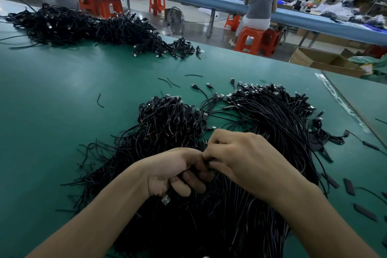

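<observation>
Your left hand [173, 170] and right hand [240, 157] meet, both clamped on a black cable [210, 159], its USB plug [165, 200] poking out under your left palm, above the near cable heap [230, 216] on the green tabletop [62, 94]. A second heap [73, 25] lies far left.

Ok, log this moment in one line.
left hand: grips black cable | right hand: pinches same cable | under hands: cable pile | surface: green table
</observation>
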The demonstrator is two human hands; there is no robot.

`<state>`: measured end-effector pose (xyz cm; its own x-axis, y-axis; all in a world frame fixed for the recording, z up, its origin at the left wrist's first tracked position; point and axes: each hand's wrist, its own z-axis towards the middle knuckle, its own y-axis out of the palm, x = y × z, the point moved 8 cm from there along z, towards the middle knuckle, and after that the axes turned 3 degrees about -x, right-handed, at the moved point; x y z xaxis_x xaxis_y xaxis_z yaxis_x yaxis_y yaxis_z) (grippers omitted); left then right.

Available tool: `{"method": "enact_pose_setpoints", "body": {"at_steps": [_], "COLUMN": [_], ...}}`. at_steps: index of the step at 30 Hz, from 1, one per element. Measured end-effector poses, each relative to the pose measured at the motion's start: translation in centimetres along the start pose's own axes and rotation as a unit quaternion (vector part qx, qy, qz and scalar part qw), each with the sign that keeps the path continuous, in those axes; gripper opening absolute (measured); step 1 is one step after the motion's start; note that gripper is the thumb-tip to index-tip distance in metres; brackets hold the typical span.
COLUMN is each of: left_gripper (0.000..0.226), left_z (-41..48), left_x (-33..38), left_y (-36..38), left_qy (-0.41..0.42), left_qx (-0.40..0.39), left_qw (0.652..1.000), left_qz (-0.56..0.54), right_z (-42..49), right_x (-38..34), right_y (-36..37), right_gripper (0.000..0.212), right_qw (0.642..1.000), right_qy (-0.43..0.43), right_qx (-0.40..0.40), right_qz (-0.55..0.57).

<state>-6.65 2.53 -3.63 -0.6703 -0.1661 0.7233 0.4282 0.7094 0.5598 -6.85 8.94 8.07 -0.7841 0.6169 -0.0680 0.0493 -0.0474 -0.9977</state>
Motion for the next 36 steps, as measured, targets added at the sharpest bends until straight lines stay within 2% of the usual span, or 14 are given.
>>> {"method": "enact_pose_setpoints", "body": {"at_steps": [3, 7, 11, 14, 17, 19, 21, 23, 25, 27, 29, 31, 34, 36], "left_gripper": [0.011, 0.034, 0.012, 0.016, 0.018, 0.012, 0.008, 0.014, 0.017, 0.017, 0.023, 0.022, 0.02, 0.02], "left_z": [-0.1, -0.3, -0.5, -0.5, -0.4, -0.3, -0.4, -0.6, -1.1, -2.3, -3.4, -3.6, -3.1, -3.0], "left_x": [0.0, -0.4, 0.7, 1.4, 2.0, 2.7, 3.5, 4.2, 4.9, 5.9, 6.7, 6.9, 6.7, 6.8], "left_y": [0.4, 0.4, 1.5, 1.8, 1.8, 1.8, 1.7, 1.5, 0.8, -0.4, -1.5, -1.4, -0.3, 0.1], "left_qy": [-0.003, -0.012, 0.022, 0.076, 0.131, 0.18, 0.247, 0.307, 0.348, 0.368, 0.362, 0.352, 0.363, 0.386], "left_qx": [-0.003, 0.005, -0.025, -0.033, -0.006, 0.018, 0.037, 0.049, 0.12, 0.249, 0.349, 0.352, 0.291, 0.259], "left_qw": [1.0, 0.998, 0.989, 0.972, 0.961, 0.958, 0.95, 0.94, 0.93, 0.882, 0.827, 0.822, 0.858, 0.87], "left_qz": [-0.022, -0.061, -0.145, -0.218, -0.244, -0.221, -0.188, -0.137, -0.004, 0.158, 0.25, 0.277, 0.217, 0.166], "right_z": [0.0, 0.1, 0.0, -0.3, -0.7, -0.9, -1.3, -1.6, -1.7, -1.7, -1.6, -1.5, -1.3, -1.1], "right_x": [-0.1, 0.1, 0.3, 0.5, 0.6, 1.1, 2.0, 3.0, 3.8, 4.2, 4.6, 4.7, 4.7, 4.4], "right_y": [0.2, 0.4, 1.0, 0.3, -0.5, -0.8, -0.8, -0.4, 0.2, 0.6, 0.6, 0.6, 0.8, 1.2], "right_gripper": [0.019, 0.018, 0.014, 0.008, 0.007, 0.005, 0.006, 0.007, 0.004, 0.011, 0.016, 0.02, 0.021, 0.019], "right_qw": [1.0, 1.0, 0.997, 0.989, 0.971, 0.956, 0.943, 0.924, 0.899, 0.876, 0.855, 0.839, 0.814, 0.8], "right_qy": [-0.001, -0.007, -0.008, 0.013, 0.029, 0.058, 0.093, 0.119, 0.133, 0.139, 0.146, 0.153, 0.156, 0.148], "right_qx": [-0.003, 0.009, 0.044, 0.126, 0.223, 0.277, 0.32, 0.35, 0.356, 0.354, 0.357, 0.357, 0.362, 0.348], "right_qz": [-0.015, -0.025, -0.058, -0.08, -0.086, -0.077, -0.015, 0.099, 0.219, 0.297, 0.347, 0.382, 0.427, 0.466]}}
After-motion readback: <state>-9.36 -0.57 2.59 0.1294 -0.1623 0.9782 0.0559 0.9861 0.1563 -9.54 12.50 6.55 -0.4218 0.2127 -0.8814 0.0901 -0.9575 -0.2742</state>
